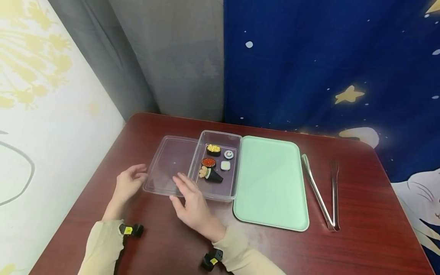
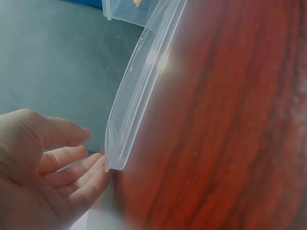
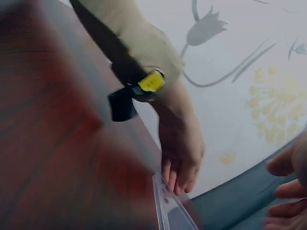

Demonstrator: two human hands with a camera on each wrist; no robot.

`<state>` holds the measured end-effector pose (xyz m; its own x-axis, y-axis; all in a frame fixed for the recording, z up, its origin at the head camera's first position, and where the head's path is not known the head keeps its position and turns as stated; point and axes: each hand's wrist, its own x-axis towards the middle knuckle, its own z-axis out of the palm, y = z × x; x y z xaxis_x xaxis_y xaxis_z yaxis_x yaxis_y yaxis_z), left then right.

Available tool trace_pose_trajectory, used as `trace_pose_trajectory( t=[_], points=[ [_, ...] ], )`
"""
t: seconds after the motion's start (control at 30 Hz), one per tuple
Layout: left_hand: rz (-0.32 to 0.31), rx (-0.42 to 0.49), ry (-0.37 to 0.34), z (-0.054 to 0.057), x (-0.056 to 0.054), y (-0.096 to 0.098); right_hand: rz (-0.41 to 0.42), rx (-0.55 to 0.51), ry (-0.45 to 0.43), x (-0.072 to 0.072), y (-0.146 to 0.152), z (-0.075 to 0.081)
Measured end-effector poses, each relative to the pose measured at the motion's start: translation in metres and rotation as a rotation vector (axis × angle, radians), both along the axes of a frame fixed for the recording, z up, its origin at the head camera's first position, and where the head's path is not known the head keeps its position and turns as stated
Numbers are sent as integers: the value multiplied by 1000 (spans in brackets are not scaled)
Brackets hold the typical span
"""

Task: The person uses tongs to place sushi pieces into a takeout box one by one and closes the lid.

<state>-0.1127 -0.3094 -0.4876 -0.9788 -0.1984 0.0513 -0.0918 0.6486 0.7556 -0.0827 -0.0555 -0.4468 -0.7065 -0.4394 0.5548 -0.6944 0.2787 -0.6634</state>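
A clear plastic lid [image 1: 170,164] lies on the table at the left of a clear plastic box [image 1: 217,198]. My left hand [image 1: 128,183] is at the lid's left edge, and in the left wrist view its fingertips [image 2: 98,165] meet the lid's corner while the thumb stays apart. Over the lid's near right part hovers my right hand [image 1: 194,206], fingers spread and holding nothing. Inside the box sit several toy sushi pieces: a yellow-topped one [image 1: 213,149], a red roe one [image 1: 208,163], a black cone hand roll [image 1: 214,176] and two small white rolls [image 1: 225,165].
Against the box's right side lies a pale green tray [image 1: 271,183]. Metal tongs [image 1: 321,198] rest spread apart farther right on the dark red wooden table [image 1: 371,214]. Behind the table hang grey and blue curtains [image 1: 292,68]; a white patterned wall [image 1: 62,145] stands at the left.
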Motion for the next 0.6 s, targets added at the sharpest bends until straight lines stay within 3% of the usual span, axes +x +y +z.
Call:
trace_pose_trajectory(
  t=[0.1,0.17,0.37,0.6],
  points=[
    [5,-45,40,-1,-3,2,-19,12,89,4,-4,-4],
    [5,-74,58,-1,-4,2,-9,19,103,7,-7,-6],
    [-1,-142,66,2,-6,3,35,83,2,13,-14,-16],
    [-20,-170,38,4,-7,2,-35,291,-131,12,-21,-28]
  ],
)
